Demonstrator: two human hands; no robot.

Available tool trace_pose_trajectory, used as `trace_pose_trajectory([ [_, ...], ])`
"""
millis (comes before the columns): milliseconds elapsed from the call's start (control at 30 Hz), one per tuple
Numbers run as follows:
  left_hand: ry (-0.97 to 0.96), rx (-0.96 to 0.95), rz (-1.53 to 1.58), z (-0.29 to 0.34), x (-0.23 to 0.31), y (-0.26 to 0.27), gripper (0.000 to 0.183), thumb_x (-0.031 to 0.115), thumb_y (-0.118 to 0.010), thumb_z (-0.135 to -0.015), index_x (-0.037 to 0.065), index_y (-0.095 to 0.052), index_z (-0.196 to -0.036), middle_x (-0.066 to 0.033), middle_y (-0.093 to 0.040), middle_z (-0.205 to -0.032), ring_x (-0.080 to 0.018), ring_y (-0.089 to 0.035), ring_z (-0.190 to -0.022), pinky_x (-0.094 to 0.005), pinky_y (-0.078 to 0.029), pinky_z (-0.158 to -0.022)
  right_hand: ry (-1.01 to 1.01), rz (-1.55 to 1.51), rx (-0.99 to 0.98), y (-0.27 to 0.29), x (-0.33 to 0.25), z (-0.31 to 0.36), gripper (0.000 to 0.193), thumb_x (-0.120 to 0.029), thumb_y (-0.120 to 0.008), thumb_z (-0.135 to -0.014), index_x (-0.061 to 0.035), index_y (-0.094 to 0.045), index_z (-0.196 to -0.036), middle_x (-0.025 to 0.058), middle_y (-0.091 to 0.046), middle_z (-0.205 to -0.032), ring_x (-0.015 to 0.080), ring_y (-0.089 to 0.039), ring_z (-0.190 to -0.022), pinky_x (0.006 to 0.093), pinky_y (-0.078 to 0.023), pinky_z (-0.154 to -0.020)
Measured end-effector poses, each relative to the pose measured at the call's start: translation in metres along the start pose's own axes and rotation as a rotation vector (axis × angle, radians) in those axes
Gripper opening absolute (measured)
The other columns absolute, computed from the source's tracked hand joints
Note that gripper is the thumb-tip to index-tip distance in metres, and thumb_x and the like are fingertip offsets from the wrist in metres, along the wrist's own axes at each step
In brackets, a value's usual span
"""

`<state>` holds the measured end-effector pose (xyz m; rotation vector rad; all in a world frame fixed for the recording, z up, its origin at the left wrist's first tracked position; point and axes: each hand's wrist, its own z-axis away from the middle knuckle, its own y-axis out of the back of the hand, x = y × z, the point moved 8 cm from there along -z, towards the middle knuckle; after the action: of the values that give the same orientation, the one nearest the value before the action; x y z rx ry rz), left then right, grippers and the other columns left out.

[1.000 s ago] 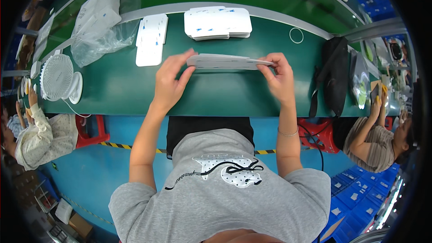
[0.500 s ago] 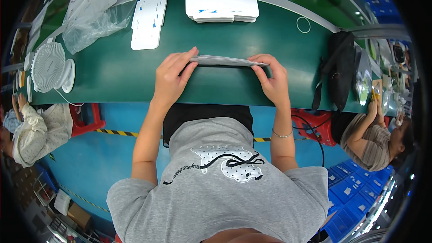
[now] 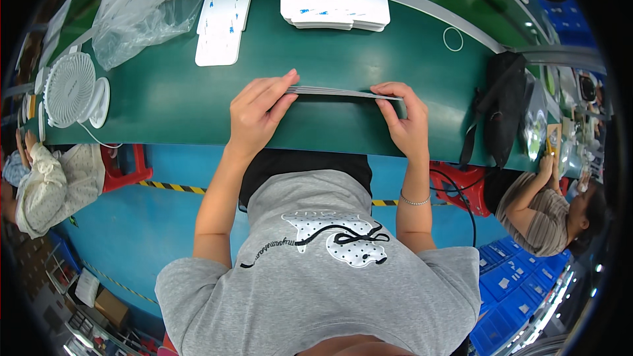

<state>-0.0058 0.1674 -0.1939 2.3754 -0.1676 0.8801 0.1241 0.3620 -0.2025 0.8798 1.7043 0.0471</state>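
Between my hands is a thin stack of flat sheets [image 3: 344, 92], seen nearly edge-on above the green table. My left hand [image 3: 258, 111] pinches its left end between thumb and fingers. At the right end, my right hand [image 3: 407, 118] grips it the same way. Several sheet edges show as fine layered lines; their faces are hidden by the angle. Beyond my hands lies a thicker stack of white cards [image 3: 335, 3] with small blue marks. Left of that stack, a smaller set of white cards [image 3: 223, 25] with similar blue marks lies lengthwise.
A clear plastic bag [image 3: 142, 29] lies at the far left, near a white fan [image 3: 71, 90]. A thin white ring [image 3: 453, 39] rests on the green table [image 3: 316, 125] at the far right. A black bag [image 3: 504, 109] sits at the right edge. Other people work on both sides.
The stack between my hands now shows its layers slightly more spread at the left end. Both hands keep their grip. The whole view has shifted a little.
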Motion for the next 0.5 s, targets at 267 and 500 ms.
trace_pose_trajectory([
  [267,0.105,-0.012,0.095,0.0036,-0.0087,-0.0002,0.029,-0.001,-0.072,-0.072,0.003,-0.069,-0.101,-0.0097,-0.069,-0.088,-0.018,-0.066,-0.077,-0.0257,-0.052,-0.069,0.042,0.01,-0.011,0.0003,-0.0041,-0.0011,0.015,-0.005,-0.068,-0.079,-0.0036,-0.061,-0.092,0.0089,-0.067,-0.092,0.0243,-0.063,-0.085,0.0314,-0.049,-0.077],
  [500,0.047,0.082,0.035,0.0001,-0.0015,-0.0009,0.029,0.006,-0.076,-0.068,0.007,-0.071,-0.097,-0.0048,-0.068,-0.083,-0.0168,-0.061,-0.067,-0.0257,-0.049,-0.057,0.007,0.015,-0.022,-0.0007,-0.0072,-0.0015,0.014,-0.005,-0.068,-0.078,-0.0034,-0.062,-0.091,0.0084,-0.067,-0.092,0.0239,-0.063,-0.085,0.0315,-0.049,-0.077],
])
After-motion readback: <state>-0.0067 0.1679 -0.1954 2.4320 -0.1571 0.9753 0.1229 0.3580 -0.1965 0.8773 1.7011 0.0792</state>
